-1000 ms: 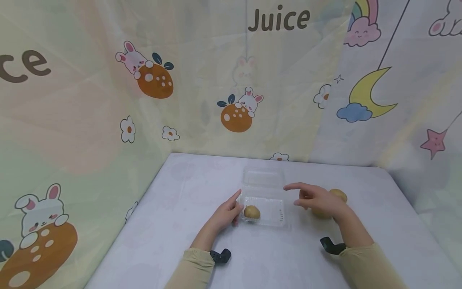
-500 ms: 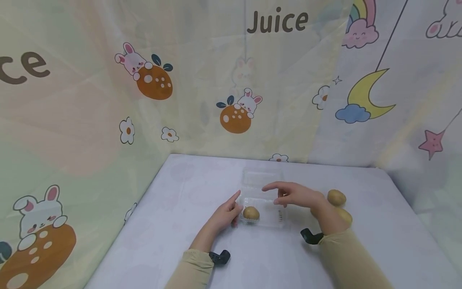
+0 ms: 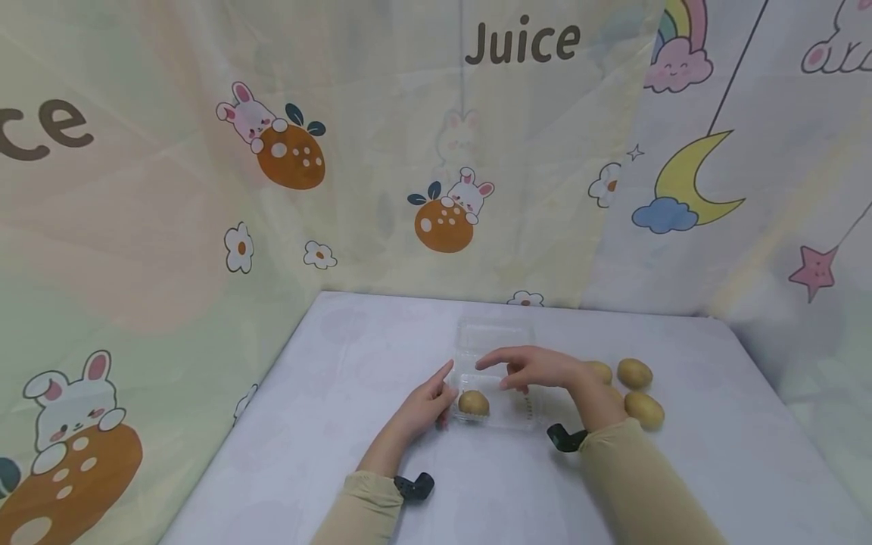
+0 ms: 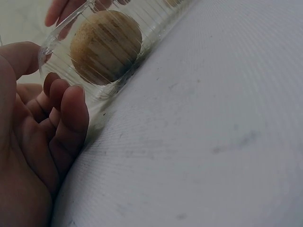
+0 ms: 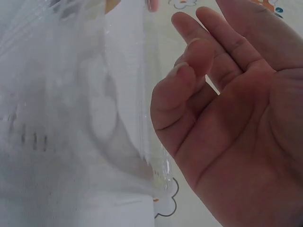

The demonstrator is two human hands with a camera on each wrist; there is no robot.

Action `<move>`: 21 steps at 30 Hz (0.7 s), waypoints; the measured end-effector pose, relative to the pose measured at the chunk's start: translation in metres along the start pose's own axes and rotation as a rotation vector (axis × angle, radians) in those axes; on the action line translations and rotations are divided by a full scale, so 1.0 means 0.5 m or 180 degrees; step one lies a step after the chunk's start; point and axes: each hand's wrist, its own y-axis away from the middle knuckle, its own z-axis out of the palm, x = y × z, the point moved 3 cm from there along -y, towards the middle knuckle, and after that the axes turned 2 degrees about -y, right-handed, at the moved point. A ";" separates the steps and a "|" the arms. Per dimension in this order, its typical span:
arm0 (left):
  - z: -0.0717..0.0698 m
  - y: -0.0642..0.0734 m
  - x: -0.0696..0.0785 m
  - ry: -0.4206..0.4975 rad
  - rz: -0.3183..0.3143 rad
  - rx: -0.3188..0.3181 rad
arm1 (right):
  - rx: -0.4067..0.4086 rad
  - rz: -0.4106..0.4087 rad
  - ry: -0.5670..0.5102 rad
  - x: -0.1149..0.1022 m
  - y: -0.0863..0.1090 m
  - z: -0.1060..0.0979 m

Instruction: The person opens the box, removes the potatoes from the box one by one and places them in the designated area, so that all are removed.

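Observation:
A clear plastic clamshell box [image 3: 500, 420] lies on the table with its lid [image 3: 495, 333] folded back. One potato [image 3: 473, 403] sits at the left end of the box; the left wrist view shows this potato [image 4: 106, 47] through the ribbed wall. My left hand [image 3: 425, 405] pinches the box's left edge between thumb and curled fingers, index finger pointing forward. Above the box hovers my right hand [image 3: 534, 369], index finger extended and the others loosely bent. Nothing is in the right hand [image 5: 236, 104], seen beside the clear plastic in the right wrist view.
Several loose potatoes [image 3: 634, 374] lie on the table right of the box, some partly hidden behind the right forearm. A white cloth covers the table [image 3: 368, 333]. Printed fabric walls [image 3: 381, 136] stand behind and at the sides.
My right hand has moved left, from beside the loose potatoes to over the box, uncovering more of those potatoes. The left hand, box and potato inside have stayed in place.

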 end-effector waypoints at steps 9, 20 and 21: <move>0.000 0.003 0.002 -0.0047 0.0023 0.0009 | -0.0285 -0.0009 -0.0123 -0.006 -0.039 0.010; 0.000 0.003 0.002 0.0024 0.0055 -0.0030 | -0.0618 0.0138 -0.0155 0.004 -0.080 0.037; 0.000 0.002 0.002 0.0026 0.0060 -0.0036 | -0.0642 0.0170 -0.0141 0.007 -0.083 0.039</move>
